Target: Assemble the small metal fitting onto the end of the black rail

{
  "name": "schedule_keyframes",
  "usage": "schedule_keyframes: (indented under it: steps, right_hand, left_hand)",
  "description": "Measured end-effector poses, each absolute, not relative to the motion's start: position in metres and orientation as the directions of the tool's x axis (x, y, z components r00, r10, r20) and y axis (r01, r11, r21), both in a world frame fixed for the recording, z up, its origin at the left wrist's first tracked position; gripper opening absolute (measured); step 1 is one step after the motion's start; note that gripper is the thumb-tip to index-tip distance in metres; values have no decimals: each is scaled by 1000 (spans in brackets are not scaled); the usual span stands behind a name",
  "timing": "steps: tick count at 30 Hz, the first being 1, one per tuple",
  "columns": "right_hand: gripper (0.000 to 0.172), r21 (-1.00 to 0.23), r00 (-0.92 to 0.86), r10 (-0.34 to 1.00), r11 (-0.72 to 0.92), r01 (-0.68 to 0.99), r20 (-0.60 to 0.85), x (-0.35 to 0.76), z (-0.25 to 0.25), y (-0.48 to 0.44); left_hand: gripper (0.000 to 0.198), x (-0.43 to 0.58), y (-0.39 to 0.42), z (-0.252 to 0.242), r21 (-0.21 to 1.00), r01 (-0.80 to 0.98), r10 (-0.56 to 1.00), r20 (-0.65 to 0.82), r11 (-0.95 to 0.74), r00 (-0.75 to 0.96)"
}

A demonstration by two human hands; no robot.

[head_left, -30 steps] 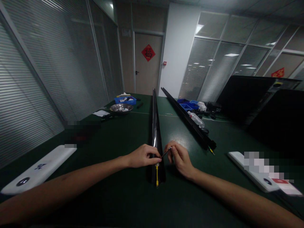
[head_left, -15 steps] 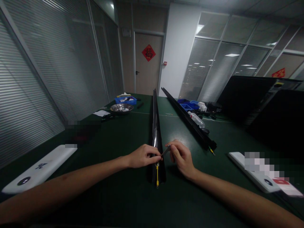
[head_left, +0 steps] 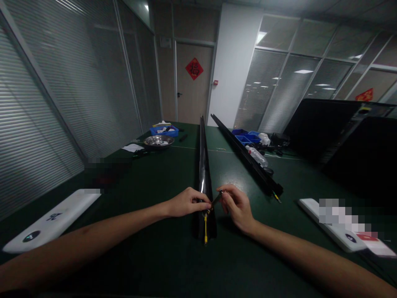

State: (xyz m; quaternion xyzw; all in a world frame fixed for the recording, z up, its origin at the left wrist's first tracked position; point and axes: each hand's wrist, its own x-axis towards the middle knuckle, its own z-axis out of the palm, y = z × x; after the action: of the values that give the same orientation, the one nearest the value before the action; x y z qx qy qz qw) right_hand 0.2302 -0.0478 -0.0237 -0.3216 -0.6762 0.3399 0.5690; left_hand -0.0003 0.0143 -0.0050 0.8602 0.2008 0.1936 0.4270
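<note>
A long black rail (head_left: 203,165) lies on the dark green table (head_left: 155,186), running away from me. A yellow wire (head_left: 205,231) hangs out of its near end. My left hand (head_left: 185,202) pinches the rail near that end, fingers closed on it. My right hand (head_left: 236,205) is closed round a small dark screwdriver (head_left: 216,199), its tip angled down-left onto the rail just above the yellow wire.
A second black rail (head_left: 248,159) lies to the right with a plastic bottle (head_left: 256,156) beside it. Blue bins (head_left: 245,137) and a metal bowl (head_left: 158,141) stand at the back. White flat panels lie at the left (head_left: 49,219) and right (head_left: 331,225). Large black panels (head_left: 341,136) lean far right.
The screwdriver tip has dropped slightly toward the rail's near end. Both hands stay almost where they were.
</note>
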Motion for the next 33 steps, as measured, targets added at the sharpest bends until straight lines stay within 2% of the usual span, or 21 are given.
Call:
schedule_keyframes:
  steps: [7,17,26,33]
  right_hand:
    - [22,-809,-201,793,588,9,575,231,-23,-52]
    - [21,-736,-289,726,670,94,624,234,-22,-56]
    - [28,-729,-280,735,668,145,618,235,-21,-55]
    - [37,-705,-261,728,683,193,634,233,-17,-54]
  left_hand:
    - [32,1,12,-1,788,146,471,198,-598,859]
    - [31,-1,14,-4,764,129,437,214,-632,873]
    - [30,-1,14,-3,688,164,430,234,-707,872]
    - [31,-1,12,-1,688,187,444,216,-701,869]
